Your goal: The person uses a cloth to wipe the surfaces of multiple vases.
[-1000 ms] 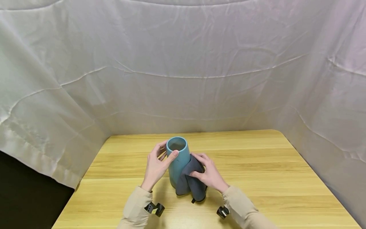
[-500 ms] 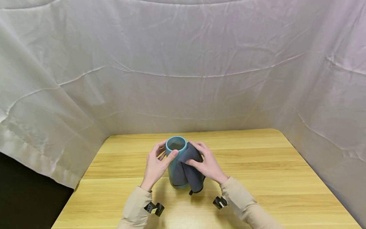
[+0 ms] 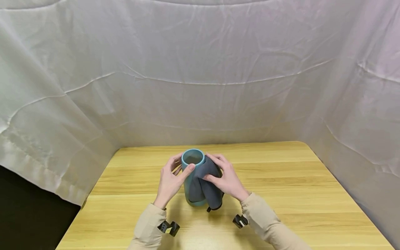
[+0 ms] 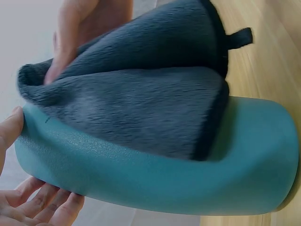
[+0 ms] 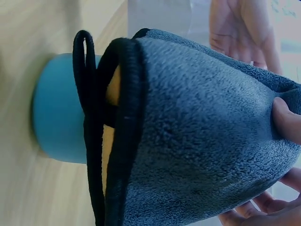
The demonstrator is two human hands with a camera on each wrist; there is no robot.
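Note:
A tall teal cup (image 3: 193, 163) (image 4: 155, 176) (image 5: 56, 117) stands upright on the wooden table (image 3: 281, 180). My left hand (image 3: 171, 180) grips its left side near the rim, thumb on the front. My right hand (image 3: 225, 178) holds a dark grey fleece cloth (image 3: 206, 187) (image 4: 131, 99) (image 5: 197, 141) and presses it against the cup's right side, up near the rim. The cloth hangs down the cup's wall; its black loop (image 5: 83, 70) dangles at the bottom edge.
White sheets (image 3: 200, 76) close off the back and both sides of the table. A dark gap (image 3: 28, 215) lies off the table's left edge. Small black camera mounts (image 3: 168, 227) sit at both wrists.
My right hand has slid the cloth up the cup's side, from the lower part toward the rim. The left hand and the cup have stayed in place.

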